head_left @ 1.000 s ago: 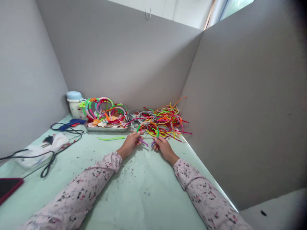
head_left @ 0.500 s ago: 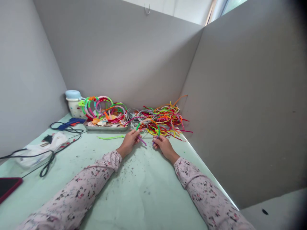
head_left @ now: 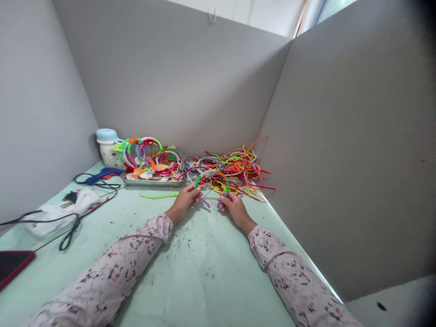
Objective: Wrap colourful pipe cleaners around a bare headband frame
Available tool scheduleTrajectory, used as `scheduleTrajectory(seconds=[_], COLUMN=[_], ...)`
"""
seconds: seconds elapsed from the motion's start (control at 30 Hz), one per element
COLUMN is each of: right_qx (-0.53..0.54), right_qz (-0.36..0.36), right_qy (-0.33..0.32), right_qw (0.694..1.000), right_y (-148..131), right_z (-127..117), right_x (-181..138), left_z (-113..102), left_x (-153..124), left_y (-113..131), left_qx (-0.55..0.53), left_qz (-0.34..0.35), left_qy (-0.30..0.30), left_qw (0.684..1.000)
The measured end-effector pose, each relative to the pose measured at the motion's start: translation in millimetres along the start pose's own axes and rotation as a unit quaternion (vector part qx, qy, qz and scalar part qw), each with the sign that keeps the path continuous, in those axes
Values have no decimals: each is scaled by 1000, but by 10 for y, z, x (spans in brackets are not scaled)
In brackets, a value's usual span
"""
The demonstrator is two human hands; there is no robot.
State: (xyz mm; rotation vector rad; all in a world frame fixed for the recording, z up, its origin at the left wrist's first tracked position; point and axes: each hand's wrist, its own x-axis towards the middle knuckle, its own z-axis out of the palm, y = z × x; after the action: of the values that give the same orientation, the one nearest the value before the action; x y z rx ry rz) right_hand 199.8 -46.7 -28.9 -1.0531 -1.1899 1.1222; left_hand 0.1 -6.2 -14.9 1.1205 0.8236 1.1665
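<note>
Between my hands is an arched headband (head_left: 222, 174) wrapped in fuzzy pipe cleaner, with orange at the top, green down the sides and purple at the lower ends. My left hand (head_left: 185, 203) pinches its left leg, and a loose purple pipe cleaner end (head_left: 205, 201) pokes out from those fingers. On the other leg, the fingers of my right hand (head_left: 236, 210) are closed near the purple tip. The fingertips partly cover both ends. A bright green pipe cleaner (head_left: 159, 196) lies on the table just left of my left hand.
Behind the headband lies a tangled heap of coloured pipe cleaners (head_left: 243, 165) beside grey wire hoops (head_left: 190, 165). A metal tray (head_left: 153, 184) carries wrapped headbands and small pieces. At left are a lidded cup (head_left: 108, 147), black cable (head_left: 73, 227), plastic bag (head_left: 51, 222) and red-edged device (head_left: 15, 268). Grey partitions enclose the table.
The view has shifted very slightly. Both hands keep their hold on the headband, with hardly any visible movement.
</note>
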Motion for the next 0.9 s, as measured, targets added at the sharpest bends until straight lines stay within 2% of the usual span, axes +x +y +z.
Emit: scheduleTrajectory(seconds=[0.17, 0.4, 0.53, 0.7, 0.9], right_qx=[6, 3, -7, -21, -28], right_qz=[-2, 19, 23, 16, 0], right_qy=[-3, -71, -87, -88, -47], right_qw=[1000, 997, 996, 996, 998], right_y=[-15, 12, 10, 4, 13], right_z=[-12, -14, -11, -6, -7], right_x=[-9, -41, -55, -60, -42], left_z=[-1, -42, -49, -81, -66], left_x=[-17, 23, 43, 88, 72], left_y=[18, 52, 52, 33, 45], left_qx=[7, -1, 0, 4, -17], left_qz=[-8, 33, 53, 56, 39], left_qy=[-18, 5, 9, 24, 10], left_qw=[1000, 999, 999, 998, 999])
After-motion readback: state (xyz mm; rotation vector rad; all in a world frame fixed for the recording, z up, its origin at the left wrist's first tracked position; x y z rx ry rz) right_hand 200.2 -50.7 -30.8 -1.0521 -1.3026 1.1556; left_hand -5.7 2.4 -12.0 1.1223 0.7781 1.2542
